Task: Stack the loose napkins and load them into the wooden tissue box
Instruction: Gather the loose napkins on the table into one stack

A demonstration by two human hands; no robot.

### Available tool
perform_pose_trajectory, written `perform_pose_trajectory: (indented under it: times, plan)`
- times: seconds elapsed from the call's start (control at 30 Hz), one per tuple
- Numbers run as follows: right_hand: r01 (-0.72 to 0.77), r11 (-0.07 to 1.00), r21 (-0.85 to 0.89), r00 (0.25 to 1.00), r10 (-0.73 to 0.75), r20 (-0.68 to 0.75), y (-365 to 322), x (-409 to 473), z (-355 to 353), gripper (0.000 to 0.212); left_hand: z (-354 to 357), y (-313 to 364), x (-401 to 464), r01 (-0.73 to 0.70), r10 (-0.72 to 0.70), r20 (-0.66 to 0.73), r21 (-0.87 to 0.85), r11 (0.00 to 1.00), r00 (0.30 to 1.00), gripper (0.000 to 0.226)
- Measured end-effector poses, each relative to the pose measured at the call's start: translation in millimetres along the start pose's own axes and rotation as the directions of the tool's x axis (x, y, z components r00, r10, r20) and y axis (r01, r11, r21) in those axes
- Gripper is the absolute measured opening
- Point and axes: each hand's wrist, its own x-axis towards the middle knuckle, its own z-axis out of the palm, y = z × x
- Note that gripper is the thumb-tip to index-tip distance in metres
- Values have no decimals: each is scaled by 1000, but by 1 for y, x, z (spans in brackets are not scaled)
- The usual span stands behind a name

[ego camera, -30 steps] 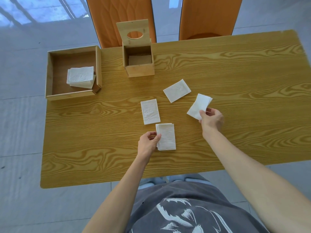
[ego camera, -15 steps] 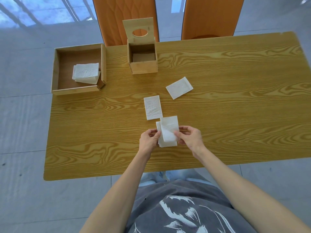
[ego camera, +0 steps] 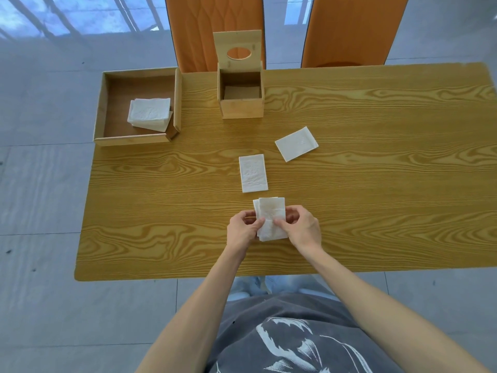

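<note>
**Both hands pinched a small stack of napkins at the lower centre of the table**

The left hand [ego camera: 243,229] and the right hand [ego camera: 302,226] met at the lower centre of the frame, each with fingers closed on an opposite side edge of the napkin stack [ego camera: 271,219]; the left pinched its left edge, the right its right edge with the thumb lying across the top sheet; the stack's layers sat slightly askew, a lower edge showing at the upper left; whether it rested on the wooden table [ego camera: 376,184] or was lifted just off it could not be told.

Just above the stack a single napkin [ego camera: 253,173] lay flat, long side running up the frame; to its upper right a second loose napkin [ego camera: 296,143] lay flat and turned at an angle, apart from the first.

The wooden tissue box [ego camera: 241,108] stood in the upper centre of the frame, near the table's far edge, its lid [ego camera: 237,48] with an oval hole raised upright behind it; its inside was in shadow.

At the upper left an open wooden tray [ego camera: 134,138] held a pile of napkins [ego camera: 150,113] toward its right side; two orange chair backs [ego camera: 215,22] stood beyond the far edge of the table.
</note>
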Motion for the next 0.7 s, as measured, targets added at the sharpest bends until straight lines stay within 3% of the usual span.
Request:
perform_pose_trajectory:
  times: [0.13, 0.33, 0.5, 0.7]
  plan:
    - [15, 1000, -25, 996, -17, -85, -17, 12, -2, 41, -13, -2, 0, 21, -22, -17, -27, 999, 1000, 22]
    - [12, 998, -67, 997, -17, -77, -68, 43, 7, 40, -46, -4, 4, 41, -44, -82, -44, 998, 996, 26]
    - [-66, 983, -170, 995, 53, -81, -96, 57, 24, 52, -69, -8, 7, 51, -63, -131, -92, 994, 989, 32]
    - [-158, 976, -152, 984, 144, -102, -105, 64, 36, 42, -84, -9, 10, 49, -67, -164, -113, 992, 984, 33]
